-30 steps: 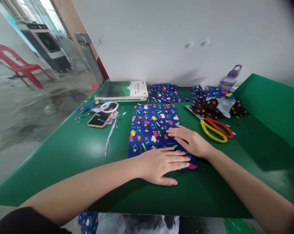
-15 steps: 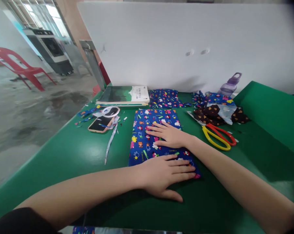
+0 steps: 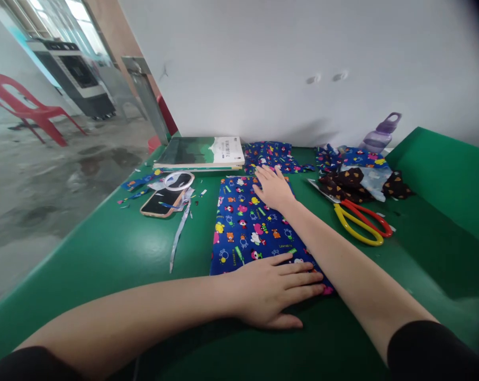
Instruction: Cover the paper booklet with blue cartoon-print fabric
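Note:
A blue cloth (image 3: 243,225) printed with small cartoon animals lies flat on the green table (image 3: 152,254). My left hand (image 3: 277,290) rests palm down on its near edge, fingers spread and pointing right. Near the far right edge of the cloth, my right hand (image 3: 274,189) lies flat with its fingers apart, pointing away from me. Neither hand grips anything. Scissors (image 3: 362,219) with red and yellow handles lie to the right of the cloth. Another printed blue piece (image 3: 273,155) is just beyond my right fingertips.
Books (image 3: 201,152) are stacked at the back left, with a phone (image 3: 160,203), a tape roll (image 3: 179,181) and scraps nearer. Fabric scraps (image 3: 344,182) and a purple bottle (image 3: 378,137) stand back right. A white board (image 3: 239,74) rises behind.
My right hand has slid away from me over the cloth, from its middle to its far edge. My left hand stays on the near edge. The view has shifted slightly.

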### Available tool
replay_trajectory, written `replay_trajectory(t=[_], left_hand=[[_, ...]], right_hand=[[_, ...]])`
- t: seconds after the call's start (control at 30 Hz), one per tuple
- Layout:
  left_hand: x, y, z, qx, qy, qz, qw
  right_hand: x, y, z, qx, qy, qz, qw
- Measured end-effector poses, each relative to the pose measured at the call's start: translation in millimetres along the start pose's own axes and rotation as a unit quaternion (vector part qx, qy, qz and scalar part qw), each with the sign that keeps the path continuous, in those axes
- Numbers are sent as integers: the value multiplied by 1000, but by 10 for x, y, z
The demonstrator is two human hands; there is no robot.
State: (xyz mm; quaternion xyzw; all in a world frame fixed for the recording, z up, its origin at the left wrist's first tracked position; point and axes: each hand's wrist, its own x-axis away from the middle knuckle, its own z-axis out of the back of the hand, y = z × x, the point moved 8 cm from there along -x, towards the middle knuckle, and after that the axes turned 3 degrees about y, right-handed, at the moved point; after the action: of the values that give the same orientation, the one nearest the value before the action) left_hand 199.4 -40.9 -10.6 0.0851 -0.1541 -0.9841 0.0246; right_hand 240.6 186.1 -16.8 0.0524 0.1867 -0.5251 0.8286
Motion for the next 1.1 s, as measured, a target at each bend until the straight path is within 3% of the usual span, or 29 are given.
replay_trajectory(t=[0.07, 0.13, 0.2, 0.27, 0.37, 0.47, 0.57, 0.67, 0.83, 0.9, 0.97, 1.03, 1.1], left_hand=[[2, -4, -2, 5, -1, 0, 1000], [0, -10, 3, 15, -1, 1, 1000], [-6, -17, 14, 26, -1, 3, 1000], [-12, -21, 20, 38, -4, 6, 999], [-16, -31, 25, 66, -10, 18, 998], [-14, -35, 24, 91, -12, 26, 995], [-14, -28, 38, 89, -1, 21, 996], [-22, -21, 46, 73, 7, 15, 997], [-34, -22, 39, 56, 3, 17, 998], [-31, -22, 39, 54, 2, 18, 998], [-26, -25, 39, 52, 1, 19, 998], [-21, -25, 43, 51, 3, 17, 999], [-18, -24, 45, 51, 4, 15, 999]], right_hand=[[30, -85, 152, -1, 28, 15, 999], [59, -332, 257, -36, 15, 76, 996], [147, -765, 285, -87, -59, 193, 975], [287, -1171, 319, -128, -141, 262, 946], [534, -1613, 401, -136, -243, 304, 911], [639, -1739, 536, -132, -254, 286, 914], [624, -1618, 448, -117, -272, 262, 918], [569, -1464, 156, -144, -304, 290, 896], [277, -1061, -138, -168, -185, 266, 931], [183, -800, -214, -133, -156, 195, 959], [85, -403, -177, -71, -81, 39, 993], [76, -91, -47, -30, 7, -90, 995], [103, 57, 119, -58, 100, -162, 980]])
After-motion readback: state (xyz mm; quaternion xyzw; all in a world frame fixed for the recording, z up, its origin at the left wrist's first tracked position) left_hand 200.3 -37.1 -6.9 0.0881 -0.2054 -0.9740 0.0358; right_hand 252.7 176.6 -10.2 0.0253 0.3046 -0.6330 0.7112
